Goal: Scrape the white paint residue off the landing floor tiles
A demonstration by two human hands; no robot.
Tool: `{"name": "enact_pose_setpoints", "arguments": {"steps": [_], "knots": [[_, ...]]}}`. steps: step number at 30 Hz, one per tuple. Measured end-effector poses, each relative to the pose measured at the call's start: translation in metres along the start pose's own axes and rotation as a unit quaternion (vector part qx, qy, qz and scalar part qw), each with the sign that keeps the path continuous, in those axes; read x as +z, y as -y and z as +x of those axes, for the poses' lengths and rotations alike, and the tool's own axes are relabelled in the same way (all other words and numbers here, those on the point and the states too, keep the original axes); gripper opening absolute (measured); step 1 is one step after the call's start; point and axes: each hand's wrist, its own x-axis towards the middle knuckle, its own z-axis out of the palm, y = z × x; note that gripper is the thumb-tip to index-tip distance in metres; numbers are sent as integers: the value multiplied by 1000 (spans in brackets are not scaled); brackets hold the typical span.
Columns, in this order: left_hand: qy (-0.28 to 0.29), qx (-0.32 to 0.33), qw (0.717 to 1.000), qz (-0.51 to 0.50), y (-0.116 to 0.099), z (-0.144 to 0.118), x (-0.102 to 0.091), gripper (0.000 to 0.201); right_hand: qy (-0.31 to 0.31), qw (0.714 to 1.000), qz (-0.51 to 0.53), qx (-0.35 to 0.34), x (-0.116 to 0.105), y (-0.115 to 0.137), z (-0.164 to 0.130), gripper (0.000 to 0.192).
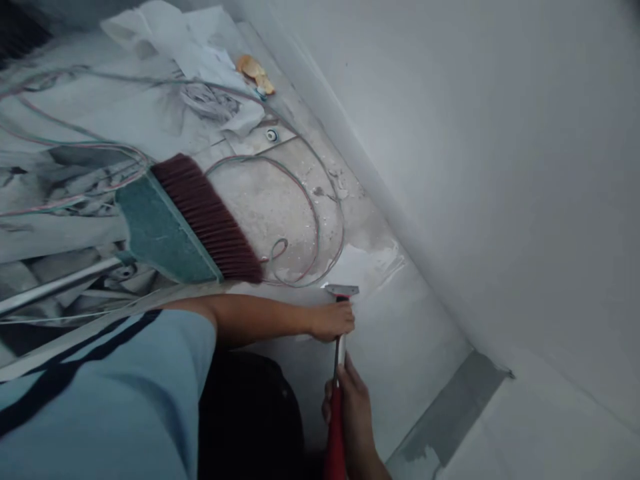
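Beside scraper point(341, 291): broom point(193, 223), looped cable point(305, 200)

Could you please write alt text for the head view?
Both hands grip a red-handled scraper against a pale floor by a wall: the left hand near its blade, the right hand on the handle. A broom and looped wires lie beyond.

From my feed I see a pale wall point(500, 167) filling the right side, meeting a dusty concrete floor point(270, 200) along a light baseboard point(350, 153). Thin cables point(320, 220) loop across the floor — some run off left over crumpled sheeting point(65, 180). A broom point(185, 220) with dark red bristles lies there, white paper point(170, 33) and an orange scrap point(255, 72) beyond it. The light is dim, greyish and even.
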Motion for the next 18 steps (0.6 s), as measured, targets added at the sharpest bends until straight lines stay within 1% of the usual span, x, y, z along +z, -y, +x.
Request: {"name": "enact_pose_setpoints", "arguments": {"steps": [1, 2, 4, 5, 6, 7, 8, 9, 10, 11, 13, 15, 16, 17, 18], "knots": [[1, -9, 1000, 0, 15, 11, -8, 3, 2, 1000, 1, -7, 6, 14, 8, 62], [1, -16, 1000, 6, 32, 24, -20, 5, 7, 1000, 2, -22, 13, 34, 19, 58], [10, -20, 1000, 8, 67, 50, -45, 15, 28, 998, 3, -54, 22, 77, 40, 50], [17, -23, 1000, 9, 80, 61, -57, 21, 38, 997, 2, -62, 23, 96, 46, 47], [21, -31, 999, 11, 87, 70, -67, 24, 44, 997, -6, -65, 21, 110, 49, 46], [19, -40, 999, 17, 87, 75, -73, 25, 46, 997, -19, -66, 16, 117, 47, 46], [11, -48, 998, 26, 81, 76, -74, 22, 44, 996, -31, -68, 9, 115, 41, 46], [2, -48, 998, 34, 69, 74, -70, 19, 41, 996, -41, -68, 0, 106, 33, 48], [-6, -33, 999, 39, 52, 68, -62, 16, 37, 996, -47, -62, -9, 89, 22, 49], [-7, -5, 999, 37, 32, 59, -50, 14, 34, 997, -49, -49, -18, 67, 11, 51], [11, 78, 997, 12, -8, 35, -19, 10, 23, 999, -37, -11, -30, 16, -9, 56], [43, 130, 990, -21, -39, 14, 8, 6, 15, 999, -21, 19, -32, -27, -20, 61], [57, 138, 988, -32, -47, 9, 18, 7, 9, 1000, -11, 24, -30, -41, -20, 61], [72, 138, 987, -37, -48, 8, 24, 8, 1, 1000, -1, 23, -27, -47, -17, 61], [89, 136, 986, -38, -44, 14, 25, 9, -7, 1000, 10, 18, -23, -46, -11, 60]]}}
